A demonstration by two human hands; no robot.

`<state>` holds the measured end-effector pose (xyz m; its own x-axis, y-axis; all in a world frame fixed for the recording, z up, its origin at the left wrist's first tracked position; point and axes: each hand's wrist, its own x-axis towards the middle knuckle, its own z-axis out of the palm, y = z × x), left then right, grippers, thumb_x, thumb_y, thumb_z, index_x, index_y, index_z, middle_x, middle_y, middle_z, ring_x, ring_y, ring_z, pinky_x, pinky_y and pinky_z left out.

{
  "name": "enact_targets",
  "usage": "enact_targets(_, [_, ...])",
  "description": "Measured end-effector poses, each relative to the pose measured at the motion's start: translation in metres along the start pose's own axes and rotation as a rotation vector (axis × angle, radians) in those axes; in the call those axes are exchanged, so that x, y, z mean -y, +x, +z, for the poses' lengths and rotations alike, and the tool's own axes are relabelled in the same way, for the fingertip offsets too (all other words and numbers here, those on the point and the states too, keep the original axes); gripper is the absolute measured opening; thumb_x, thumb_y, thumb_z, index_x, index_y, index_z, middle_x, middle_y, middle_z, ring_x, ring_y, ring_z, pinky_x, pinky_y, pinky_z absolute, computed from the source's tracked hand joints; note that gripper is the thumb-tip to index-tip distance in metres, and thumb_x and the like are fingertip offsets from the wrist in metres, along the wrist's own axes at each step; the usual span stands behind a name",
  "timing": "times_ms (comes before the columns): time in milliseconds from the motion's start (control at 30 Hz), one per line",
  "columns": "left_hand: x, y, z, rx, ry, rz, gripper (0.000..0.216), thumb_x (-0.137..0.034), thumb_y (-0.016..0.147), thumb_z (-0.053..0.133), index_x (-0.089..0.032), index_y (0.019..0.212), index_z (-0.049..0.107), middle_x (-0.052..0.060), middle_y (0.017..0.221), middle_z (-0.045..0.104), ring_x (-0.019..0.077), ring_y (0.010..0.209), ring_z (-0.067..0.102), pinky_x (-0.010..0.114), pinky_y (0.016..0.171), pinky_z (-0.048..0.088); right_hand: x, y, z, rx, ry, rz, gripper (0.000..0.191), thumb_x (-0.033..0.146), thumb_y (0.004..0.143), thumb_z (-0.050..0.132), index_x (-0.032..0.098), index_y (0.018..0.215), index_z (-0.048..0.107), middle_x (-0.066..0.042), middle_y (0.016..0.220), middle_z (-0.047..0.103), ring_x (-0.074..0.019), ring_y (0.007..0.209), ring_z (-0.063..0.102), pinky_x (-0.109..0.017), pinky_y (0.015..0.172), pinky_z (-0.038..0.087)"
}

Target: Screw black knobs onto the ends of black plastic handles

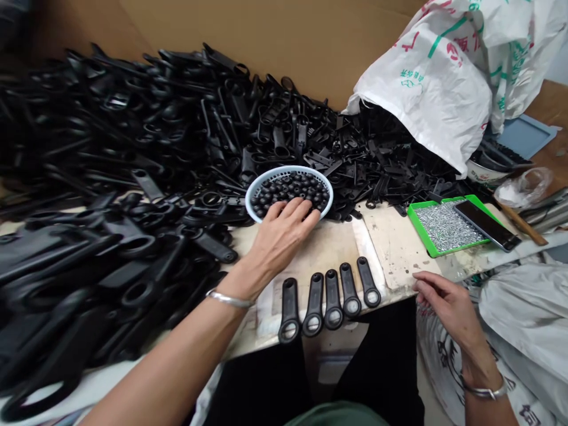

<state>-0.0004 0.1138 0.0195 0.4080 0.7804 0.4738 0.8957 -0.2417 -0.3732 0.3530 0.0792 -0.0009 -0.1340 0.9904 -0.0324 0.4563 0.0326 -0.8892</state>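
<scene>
Mid-frame, the left hand has its fingers in a blue basket of black balls; gripping or not, I can't tell. Lower right, the right hand curls loosely, its hold unclear. Five ring-ended black pieces line the tabletop, lower centre.

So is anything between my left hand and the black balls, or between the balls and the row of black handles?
Nothing visible blocks the left hand: its fingers already reach over the near rim of the basket to the black balls. Toward the black handles, only that rim and the hand itself intervene.
</scene>
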Motion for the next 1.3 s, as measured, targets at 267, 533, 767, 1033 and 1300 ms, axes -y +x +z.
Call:
enact_targets(267, [0.009, -0.021, 0.029, -0.113, -0.23, -0.027, 0.037, -0.006, 0.097, 0.032, -0.01, 0.116, 0.063, 0.017, 0.128, 0.065, 0.0279, 0.125, 0.06, 0.051, 0.11, 0.044, 0.004, 0.003, 0.005, -0.008, 0.032, -0.013, 0.041, 0.054, 0.082, 0.068, 0.018, 0.1, 0.076, -0.005, 0.072, 0.071, -0.0163, 0.063, 0.065, -0.027, 0.061, 0.055])
enact_targets(533, [0.019, -0.024, 0.022, -0.296, -0.381, -0.027, 0.035, -0.003, 0.094, 0.04, -0.015, 0.119, 0.06, 0.012, 0.125, 0.068, 0.0206, 0.123, 0.061, 0.043, 0.111, 0.047, 0.002, -0.001, 0.003, -0.049, 0.057, 0.011, 0.04, 0.051, 0.079, 0.071, 0.017, 0.098, 0.077, -0.006, 0.069, 0.072, -0.0154, 0.059, 0.064, -0.025, 0.056, 0.056])
enact_targets(767, [-0.01, 0.0, -0.028, -0.443, -0.471, 0.088, 0.038, 0.0, 0.094, 0.044, -0.016, 0.127, 0.054, 0.012, 0.128, 0.067, 0.0207, 0.127, 0.058, 0.043, 0.112, 0.046, 0.008, -0.003, 0.007, -0.048, 0.115, -0.027, 0.037, 0.049, 0.082, 0.07, 0.018, 0.1, 0.076, -0.006, 0.072, 0.072, -0.0155, 0.058, 0.064, -0.026, 0.054, 0.057])
enact_targets(1033, [-0.078, 0.034, -0.05, -0.393, -0.563, 0.244, 0.028, -0.004, 0.099, 0.037, -0.007, 0.118, 0.057, 0.017, 0.122, 0.069, 0.0215, 0.124, 0.061, 0.042, 0.111, 0.048, 0.018, 0.012, 0.003, -0.076, 0.389, -0.133, 0.058, 0.048, 0.095, 0.058, 0.029, 0.147, 0.043, -0.013, 0.141, 0.057, -0.0264, 0.115, 0.065, -0.038, 0.086, 0.062])
enact_targets(1300, [-0.118, 0.063, -0.023, -0.145, -0.513, 0.344, 0.024, -0.009, 0.099, 0.039, -0.008, 0.111, 0.06, 0.014, 0.125, 0.067, 0.0224, 0.122, 0.061, 0.039, 0.112, 0.044, 0.005, 0.052, 0.013, -0.171, 0.467, -0.004, 0.073, 0.055, 0.085, 0.067, 0.023, 0.147, 0.043, -0.012, 0.135, 0.061, -0.0276, 0.119, 0.063, -0.042, 0.098, 0.056])
